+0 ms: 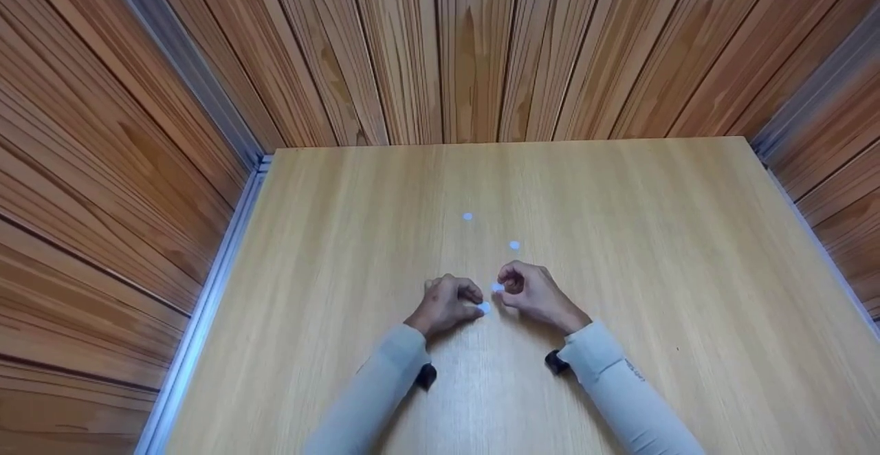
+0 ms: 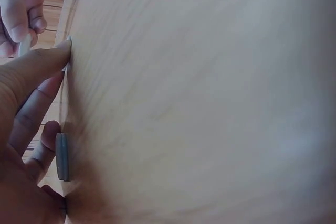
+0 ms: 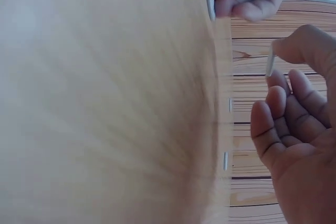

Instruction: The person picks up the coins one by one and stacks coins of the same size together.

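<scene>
Small pale round discs lie on a light wooden table [image 1: 619,235]. My left hand [image 1: 473,305] rests on the table with curled fingers and holds a low stack of two discs [image 2: 62,156] against the surface; the stack [image 1: 484,308] shows at its fingertips. My right hand [image 1: 507,284] hovers just right of it and pinches a single disc [image 3: 270,64] on edge between thumb and forefinger, a little above the table. Two loose discs lie farther out, one [image 1: 514,245] near the right hand and one [image 1: 467,216] beyond it. Both arms wear pale long sleeves.
Wood-panelled walls [image 1: 447,49] close in the table at the back and both sides, with metal rails [image 1: 206,304] along the side edges. A black wrist-camera mount [image 1: 426,376] sits under each sleeve. Bare tabletop stretches to the left and right of the hands.
</scene>
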A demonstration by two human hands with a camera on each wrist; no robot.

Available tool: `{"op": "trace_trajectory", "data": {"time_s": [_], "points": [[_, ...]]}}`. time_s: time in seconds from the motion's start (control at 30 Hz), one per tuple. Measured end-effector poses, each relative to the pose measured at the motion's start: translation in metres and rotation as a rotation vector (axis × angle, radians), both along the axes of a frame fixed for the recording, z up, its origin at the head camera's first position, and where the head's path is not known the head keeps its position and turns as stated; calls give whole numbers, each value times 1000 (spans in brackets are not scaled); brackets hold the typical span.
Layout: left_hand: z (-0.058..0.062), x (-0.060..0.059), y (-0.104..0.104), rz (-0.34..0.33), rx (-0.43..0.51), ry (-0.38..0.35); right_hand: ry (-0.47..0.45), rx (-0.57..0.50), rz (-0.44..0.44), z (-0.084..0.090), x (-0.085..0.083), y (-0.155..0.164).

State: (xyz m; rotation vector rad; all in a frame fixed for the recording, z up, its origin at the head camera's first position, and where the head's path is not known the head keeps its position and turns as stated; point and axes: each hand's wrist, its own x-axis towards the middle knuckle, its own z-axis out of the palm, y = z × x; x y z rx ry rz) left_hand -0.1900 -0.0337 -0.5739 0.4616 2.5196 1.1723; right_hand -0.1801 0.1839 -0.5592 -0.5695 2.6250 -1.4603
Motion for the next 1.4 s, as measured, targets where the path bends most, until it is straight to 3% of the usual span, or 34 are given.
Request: {"op": "trace_trajectory", "data": {"time_s": [0.7,1.4], "points": [[-2,-1,-1,-7,26,23,-77,-1,51,-11,8,-7],[-3,-1,-1,-22,12,69,-69,67,118,-14,9,-12]]}}
